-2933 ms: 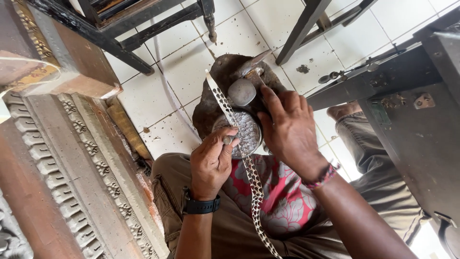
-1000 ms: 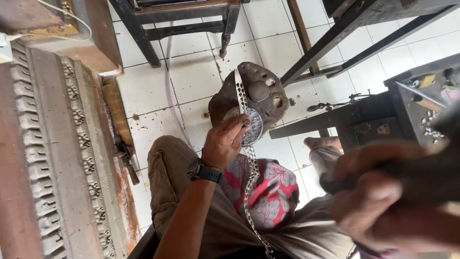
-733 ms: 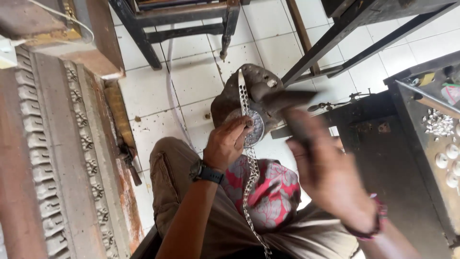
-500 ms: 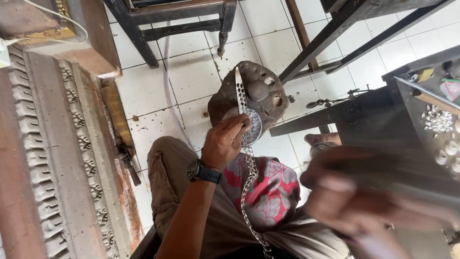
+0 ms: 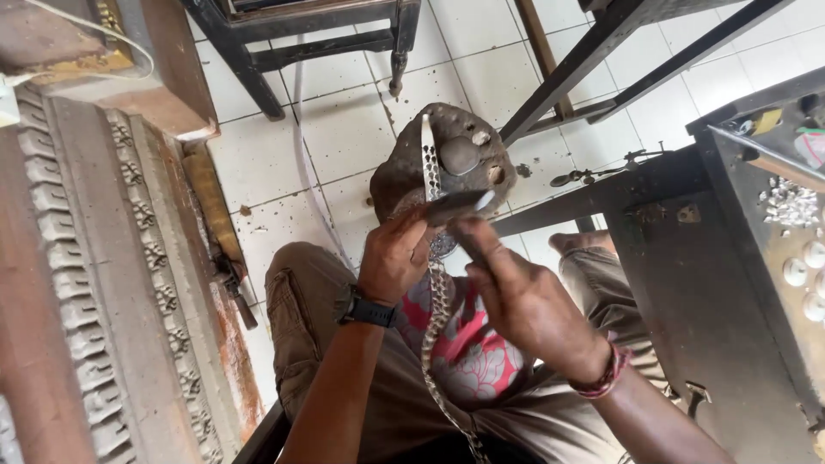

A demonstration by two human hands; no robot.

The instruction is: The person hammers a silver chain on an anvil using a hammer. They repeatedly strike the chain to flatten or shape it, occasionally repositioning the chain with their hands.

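Note:
I sit over a dark, dented rounded block [image 5: 468, 159] on the tiled floor. A long perforated metal strap [image 5: 429, 159] runs over the block and hangs down across my lap. My left hand [image 5: 395, 258], with a black watch on its wrist, pinches the strap and a round metal piece against the block's near edge. My right hand [image 5: 524, 301], with a red bracelet, grips a slim dark tool [image 5: 457, 204] with a pale tip. The tool lies crosswise just above my left fingers. The round piece is mostly hidden behind both hands.
A carved wooden frame [image 5: 94, 283] stands along the left. Dark chair legs [image 5: 258, 60] and metal bars [image 5: 601, 51] cross the top. On the right stands a dark metal bench [image 5: 687, 258] with small pale pieces [image 5: 791, 206] on it. A white cable [image 5: 301, 163] trails over the tiles.
My right hand left the block, swung out to the right, and has come back holding the dark tool at the round piece. My left hand kept its hold on the strap.

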